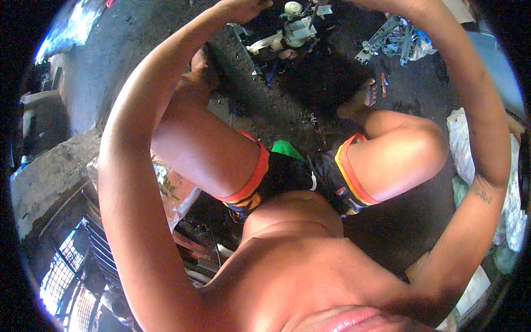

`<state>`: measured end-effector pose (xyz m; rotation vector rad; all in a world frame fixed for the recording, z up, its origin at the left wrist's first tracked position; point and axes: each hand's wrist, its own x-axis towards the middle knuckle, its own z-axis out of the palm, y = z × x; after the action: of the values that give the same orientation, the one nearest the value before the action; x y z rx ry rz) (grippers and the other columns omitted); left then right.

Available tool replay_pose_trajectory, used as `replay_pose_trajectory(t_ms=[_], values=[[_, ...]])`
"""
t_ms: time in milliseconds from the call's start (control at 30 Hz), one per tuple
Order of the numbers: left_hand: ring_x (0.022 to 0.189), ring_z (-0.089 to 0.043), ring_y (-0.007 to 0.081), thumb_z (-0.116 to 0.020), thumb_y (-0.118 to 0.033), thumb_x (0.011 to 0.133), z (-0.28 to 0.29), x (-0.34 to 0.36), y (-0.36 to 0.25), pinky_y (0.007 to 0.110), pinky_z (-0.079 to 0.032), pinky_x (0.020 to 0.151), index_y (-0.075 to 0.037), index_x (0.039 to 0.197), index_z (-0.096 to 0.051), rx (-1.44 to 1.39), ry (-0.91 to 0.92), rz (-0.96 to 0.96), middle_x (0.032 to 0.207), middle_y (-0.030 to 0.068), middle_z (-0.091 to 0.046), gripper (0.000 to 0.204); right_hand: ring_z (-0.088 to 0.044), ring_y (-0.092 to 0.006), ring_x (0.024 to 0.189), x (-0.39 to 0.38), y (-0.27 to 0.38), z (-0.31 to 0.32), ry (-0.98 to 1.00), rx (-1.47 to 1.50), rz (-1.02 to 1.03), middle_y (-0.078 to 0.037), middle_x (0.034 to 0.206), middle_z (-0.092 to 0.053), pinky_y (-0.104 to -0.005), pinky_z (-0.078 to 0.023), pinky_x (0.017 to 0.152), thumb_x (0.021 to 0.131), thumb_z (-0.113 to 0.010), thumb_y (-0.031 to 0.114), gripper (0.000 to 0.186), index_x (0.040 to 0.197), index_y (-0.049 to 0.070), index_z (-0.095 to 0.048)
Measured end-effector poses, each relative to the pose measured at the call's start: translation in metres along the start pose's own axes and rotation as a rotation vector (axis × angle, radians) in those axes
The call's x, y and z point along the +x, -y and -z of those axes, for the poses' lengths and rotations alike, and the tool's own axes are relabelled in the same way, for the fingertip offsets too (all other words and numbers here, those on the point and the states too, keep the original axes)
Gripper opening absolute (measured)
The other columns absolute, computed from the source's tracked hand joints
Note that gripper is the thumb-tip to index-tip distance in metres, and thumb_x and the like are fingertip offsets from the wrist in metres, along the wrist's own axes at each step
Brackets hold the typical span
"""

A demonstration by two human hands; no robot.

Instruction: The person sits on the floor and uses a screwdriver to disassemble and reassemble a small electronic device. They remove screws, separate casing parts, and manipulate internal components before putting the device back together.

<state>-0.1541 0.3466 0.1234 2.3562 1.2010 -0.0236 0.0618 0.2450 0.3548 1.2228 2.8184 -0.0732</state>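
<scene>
Both my arms are raised toward the top edge of the head view. My left hand (251, 6) is at that edge, mostly cut off, so I cannot tell whether it is open or closed. My right hand is out of the picture, with just its arm showing. Between them lie grey and white mechanical parts (298, 34) with a white round piece (293, 9) on top. A pile of metal brackets (381, 44) sits to the right, and a small orange item (383, 83) is below it on the dark ground (243, 105).
My bent bare legs frame a dark floor. Green cloth (285, 149) shows by my shorts. A concrete ledge (44, 160) and metal grille (72, 249) are at left. Crumpled white sacks (462, 138) line the right, and pale plastic sheeting (66, 30) lies at upper left.
</scene>
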Motion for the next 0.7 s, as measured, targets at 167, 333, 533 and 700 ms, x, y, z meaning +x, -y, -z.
replay_pose_trajectory(t_ms=[167, 333, 533, 700], values=[[0.095, -0.067, 0.0488, -0.046, -0.043, 0.106, 0.001, 0.001, 0.003, 0.055, -0.052, 0.08, -0.002, 0.108, -0.071, 0.091, -0.031, -0.072, 0.097, 0.0279, -0.071, 0.048, -0.065, -0.0354, 0.101, 0.004, -0.003, 0.004, 0.001, 0.041, 0.151, -0.018, 0.095, -0.071, -0.0421, -0.051, 0.092, 0.088, -0.067, 0.014, 0.018, 0.094, -0.002, -0.061], [0.1, -0.067, 0.0483, -0.046, -0.045, 0.106, -0.005, 0.005, 0.012, 0.054, -0.053, 0.084, -0.002, 0.111, -0.07, 0.08, -0.049, -0.044, 0.102, 0.0276, -0.071, 0.05, -0.067, -0.0324, 0.096, 0.011, 0.0, 0.012, 0.23, 0.213, 0.058, -0.017, 0.096, -0.072, -0.0379, -0.054, 0.084, 0.08, -0.065, -0.002, 0.01, 0.09, -0.001, -0.064], [0.102, -0.066, 0.048, -0.047, -0.043, 0.105, 0.0, 0.006, -0.001, 0.054, -0.052, 0.084, -0.003, 0.113, -0.07, 0.048, -0.011, 0.001, 0.105, 0.0273, -0.071, 0.048, -0.068, -0.0321, 0.099, 0.004, -0.013, 0.005, 0.164, -0.007, 0.243, -0.017, 0.102, -0.07, -0.0397, -0.054, 0.082, 0.08, -0.067, -0.002, 0.018, 0.098, 0.001, -0.066], [0.104, -0.067, 0.0458, -0.047, -0.04, 0.106, -0.006, 0.01, 0.004, 0.053, -0.053, 0.086, -0.003, 0.112, -0.071, 0.031, -0.078, -0.051, 0.107, 0.0257, -0.072, 0.044, -0.068, -0.0341, 0.097, -0.013, -0.022, -0.009, 0.105, -0.25, -0.005, -0.02, 0.101, -0.068, -0.0426, -0.054, 0.083, 0.095, -0.064, 0.019, 0.029, 0.117, -0.001, -0.06]])
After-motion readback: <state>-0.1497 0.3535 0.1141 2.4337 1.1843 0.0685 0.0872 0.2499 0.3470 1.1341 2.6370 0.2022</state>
